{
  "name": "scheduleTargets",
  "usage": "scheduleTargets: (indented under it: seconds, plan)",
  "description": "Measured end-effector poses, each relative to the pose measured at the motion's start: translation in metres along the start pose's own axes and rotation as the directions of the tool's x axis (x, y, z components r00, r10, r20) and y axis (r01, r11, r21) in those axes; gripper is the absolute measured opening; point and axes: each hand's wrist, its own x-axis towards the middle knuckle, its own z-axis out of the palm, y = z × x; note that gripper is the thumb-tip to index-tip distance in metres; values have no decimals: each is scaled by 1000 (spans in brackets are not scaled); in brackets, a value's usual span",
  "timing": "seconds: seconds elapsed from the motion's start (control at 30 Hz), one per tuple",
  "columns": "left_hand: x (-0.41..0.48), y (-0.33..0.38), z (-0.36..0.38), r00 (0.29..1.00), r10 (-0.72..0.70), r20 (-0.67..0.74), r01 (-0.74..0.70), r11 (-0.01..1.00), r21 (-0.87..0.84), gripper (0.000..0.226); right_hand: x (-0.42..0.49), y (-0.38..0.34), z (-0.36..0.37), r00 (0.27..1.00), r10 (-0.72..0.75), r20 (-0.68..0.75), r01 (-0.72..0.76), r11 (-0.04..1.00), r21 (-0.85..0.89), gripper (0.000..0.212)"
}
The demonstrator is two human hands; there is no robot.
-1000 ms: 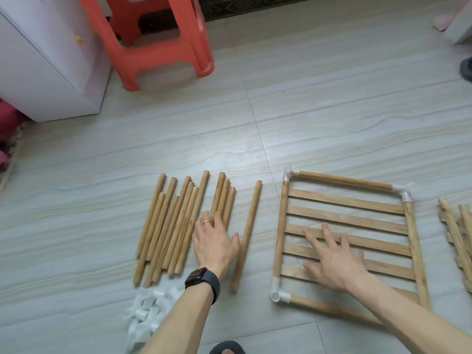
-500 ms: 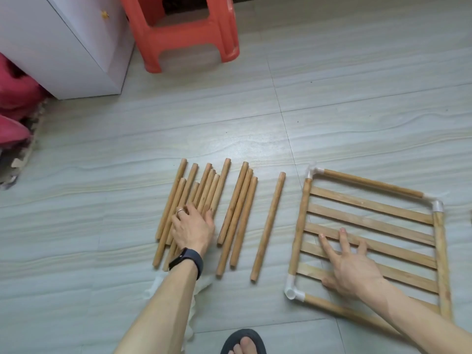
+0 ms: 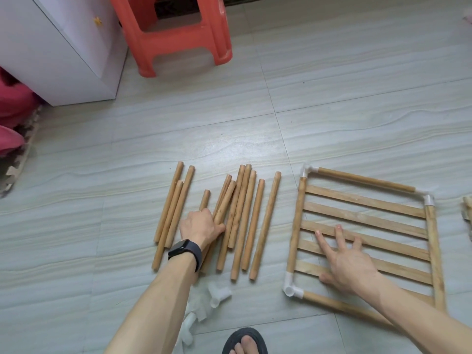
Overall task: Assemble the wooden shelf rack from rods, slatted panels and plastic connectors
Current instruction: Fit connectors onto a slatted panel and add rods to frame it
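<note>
Several loose wooden rods [image 3: 265, 226] lie side by side on the tiled floor. My left hand [image 3: 200, 226], with a watch on the wrist, is over the middle of them, fingers curled round a tilted rod [image 3: 226, 200], thumb against its side. To the right lies a slatted panel [image 3: 365, 200] framed by rods and white corner connectors [image 3: 292, 290]. My right hand [image 3: 344, 261] rests flat on its slats with the fingers spread. A pile of loose white plastic connectors [image 3: 217, 295] sits by my left forearm, partly hidden by it.
A red plastic stool [image 3: 178, 34] and a white cabinet [image 3: 63, 47] stand at the back left. Pink cloth [image 3: 12, 108] and a foam mat edge lie at the far left. Another slatted piece [image 3: 467, 208] shows at the right edge. My sandalled foot [image 3: 245, 341] is at the bottom.
My left hand moved left across the rods, which now lie more spread out, and its fingers have curled round a rod. My right hand has stayed on the panel.
</note>
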Motion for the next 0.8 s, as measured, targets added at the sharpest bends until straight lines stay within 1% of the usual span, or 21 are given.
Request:
scheduleTargets:
  seconds: [0.07, 0.13, 0.2, 0.27, 0.33, 0.4, 0.47, 0.5, 0.53, 0.57, 0.6, 0.63, 0.67, 0.7, 0.73, 0.77, 0.8]
  plan:
    - [3, 2, -2, 999, 28, 45, -21, 991, -132, 38, 0, 0, 0, 1000, 1, 0, -1, 1000, -1, 107]
    - [5, -1, -6, 998, 32, 47, -18, 964, -266, 31, 1, 0, 1, 1000, 1, -4, -1, 1000, 5, 107]
    - [10, -7, -11, 999, 33, 18, -26, 952, -304, 25, 1, 0, 2, 1000, 3, -2, -3, 1000, -2, 107]
    - [13, -15, -12, 998, 51, 32, -36, 927, -374, 26, 3, 0, 3, 1000, 5, -1, -5, 1000, -7, 107]
    - [15, -17, -17, 992, 96, 83, -34, 833, -552, 29, 4, 0, 4, 1000, 3, -8, -3, 1000, -24, 107]
    - [10, -11, -27, 976, 165, 141, -13, 693, -721, 26, 3, -1, 4, 1000, -12, -2, 11, 999, -38, 107]
    - [0, 3, -38, 931, 274, 240, 61, 533, -844, 28, 2, 0, -2, 999, -17, 38, 18, 1000, -17, 105]
    - [-6, 13, -43, 896, 341, 286, 107, 459, -882, 28, 2, 3, -8, 998, -30, 60, 28, 999, 29, 102]
    - [-13, 25, -46, 854, 412, 318, 138, 410, -901, 26, 1, 7, -17, 995, -50, 82, 42, 994, 102, 99]
    - [-20, 39, -47, 810, 477, 340, 140, 406, -903, 25, 1, 13, -27, 993, -82, 88, 61, 974, 217, 96]
    - [-29, 55, -47, 765, 533, 362, 117, 437, -892, 24, -1, 20, -39, 991, -121, 66, 86, 917, 390, 94]
    - [-39, 72, -44, 721, 579, 381, 79, 477, -875, 25, -3, 27, -50, 990, -140, 23, 96, 780, 618, 91]
    - [-48, 90, -41, 679, 618, 395, 33, 512, -858, 27, -6, 34, -60, 991, -132, -25, 94, 550, 830, 87]
    - [-56, 106, -36, 646, 649, 401, -16, 537, -843, 30, -11, 40, -68, 991, -113, -65, 95, 290, 952, 82]
    - [-62, 120, -31, 623, 674, 397, -61, 548, -834, 32, -13, 45, -74, 990, -92, -109, 117, 84, 990, 76]
    - [-67, 133, -25, 610, 693, 384, -92, 543, -834, 33, -14, 51, -78, 988, -34, -149, 148, -16, 989, 67]
    - [-72, 145, -20, 614, 704, 357, -101, 519, -849, 31, -13, 57, -81, 981, 53, -187, 189, -47, 981, 57]
